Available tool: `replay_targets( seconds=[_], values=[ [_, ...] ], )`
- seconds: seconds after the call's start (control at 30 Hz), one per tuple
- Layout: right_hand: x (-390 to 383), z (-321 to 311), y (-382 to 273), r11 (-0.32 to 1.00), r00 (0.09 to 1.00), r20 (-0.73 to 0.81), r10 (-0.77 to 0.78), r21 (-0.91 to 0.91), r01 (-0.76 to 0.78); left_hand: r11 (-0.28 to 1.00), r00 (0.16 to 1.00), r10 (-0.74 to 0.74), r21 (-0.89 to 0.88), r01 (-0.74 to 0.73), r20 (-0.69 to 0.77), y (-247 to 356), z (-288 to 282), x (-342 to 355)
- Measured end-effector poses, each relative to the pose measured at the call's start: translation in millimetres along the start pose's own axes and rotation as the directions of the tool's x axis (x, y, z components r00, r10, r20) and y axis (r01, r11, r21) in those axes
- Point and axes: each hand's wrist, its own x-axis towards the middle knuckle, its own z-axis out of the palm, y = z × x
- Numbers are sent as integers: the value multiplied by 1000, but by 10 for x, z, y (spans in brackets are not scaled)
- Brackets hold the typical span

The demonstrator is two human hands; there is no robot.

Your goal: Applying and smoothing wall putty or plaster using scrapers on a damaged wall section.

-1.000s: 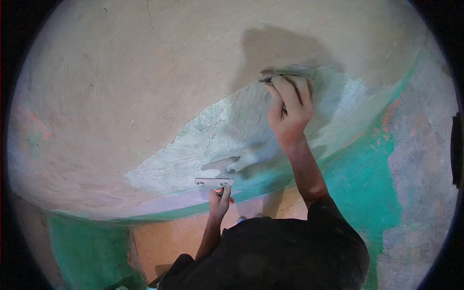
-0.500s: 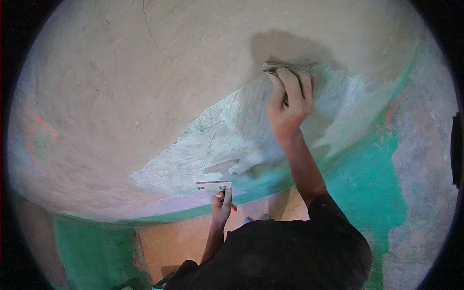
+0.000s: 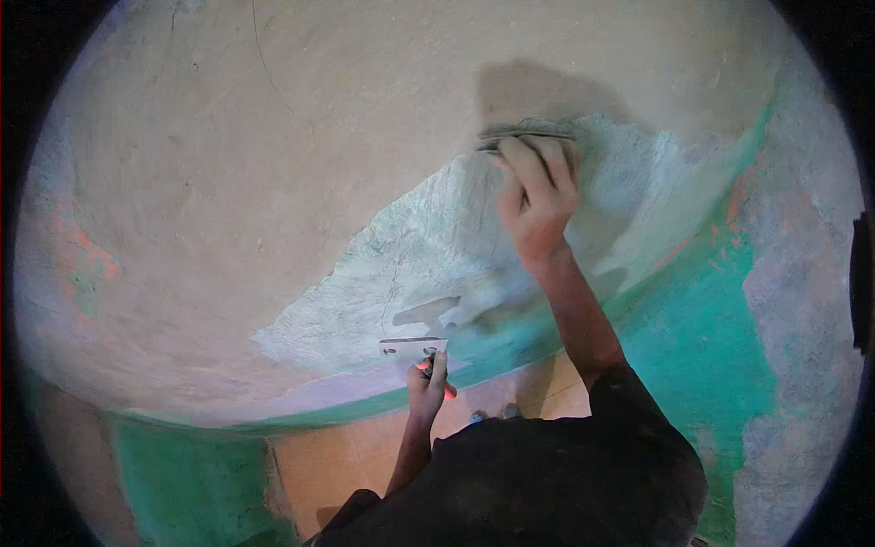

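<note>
My right hand [image 3: 540, 196] is raised against the wall, its fingers closed over a thin flat grey sheet [image 3: 499, 139]. The sheet's long edge lies on or very close to the wall, at the border between a beige-grey coat [image 3: 228, 173] and a paler bluish-white patch [image 3: 365, 273]. Its exact kind is hard to make out. Lower down, my left hand [image 3: 426, 387] grips the orange and black handle of a putty knife [image 3: 412, 347]. The wide pale blade faces the wall, with a dark strip along its top edge and dark spots on its face. A shadow falls on the wall above the blade.
A green painted band [image 3: 684, 356] continues on the right beside a rough greyish wall [image 3: 797, 301]. Another green section [image 3: 196, 479] stands at lower left. Below me is a tan floor [image 3: 337, 465], where the tips of my feet [image 3: 510, 412] show. A thin crack [image 3: 262, 55] runs down the upper wall.
My right hand has slid slightly left and down with the sheet, which now shows a longer, straighter edge. The putty knife appears a little farther right, while the view has shifted slightly.
</note>
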Motion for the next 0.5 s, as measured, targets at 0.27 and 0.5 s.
replay_targets(
  seconds=[0.27,0.5],
  values=[
    [-20,35,-27,998,998,23,-65,16,65,998,1000,10,-67,-11,-14,-152,-64,53],
    [42,20,-62,999,1000,30,10,35,-11,999,998,49,-23,-50,-28,-154,-40,92]
  ],
)
